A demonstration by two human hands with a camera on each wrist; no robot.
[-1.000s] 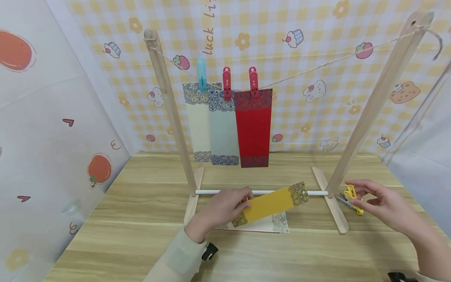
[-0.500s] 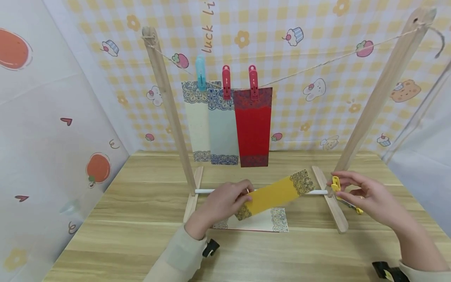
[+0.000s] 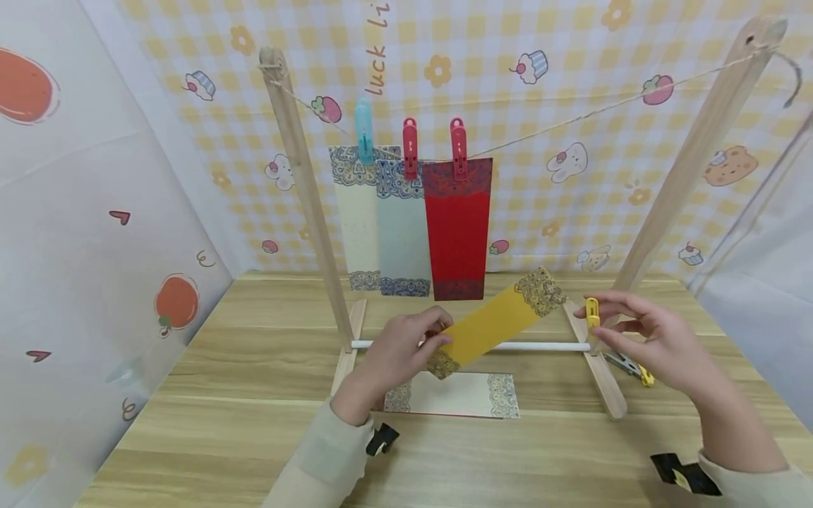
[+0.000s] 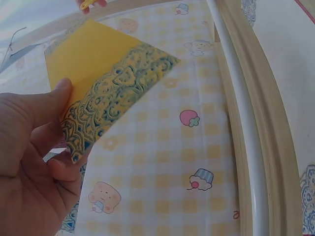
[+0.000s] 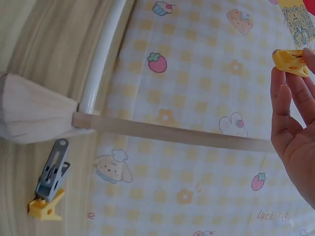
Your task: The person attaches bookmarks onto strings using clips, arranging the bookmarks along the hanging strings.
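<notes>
My left hand (image 3: 406,346) pinches a yellow card (image 3: 489,326) with patterned bands at both ends, held tilted above the table. In the left wrist view the thumb presses on the face of the card (image 4: 93,49) beside its dark patterned border. My right hand (image 3: 654,339) pinches a yellow clothespin (image 3: 593,314) between thumb and fingers, right of the card's raised end. On the string (image 3: 571,121) hang a cream card (image 3: 360,226), a pale blue card (image 3: 404,243) and a red card (image 3: 459,240), held by a light blue clothespin (image 3: 364,134) and two red clothespins (image 3: 410,148).
Below the left hand lies a white patterned card (image 3: 454,394), a red edge showing under it. A grey clothespin (image 5: 51,169) and a yellow clothespin (image 5: 47,209) lie by the rack's right foot. Two wooden posts (image 3: 305,183) and a white bar (image 3: 540,346) form the rack.
My left hand has lifted the yellow card off the white one and tilted its right end up. The right hand has carried the yellow clothespin up and left from the others on the table.
</notes>
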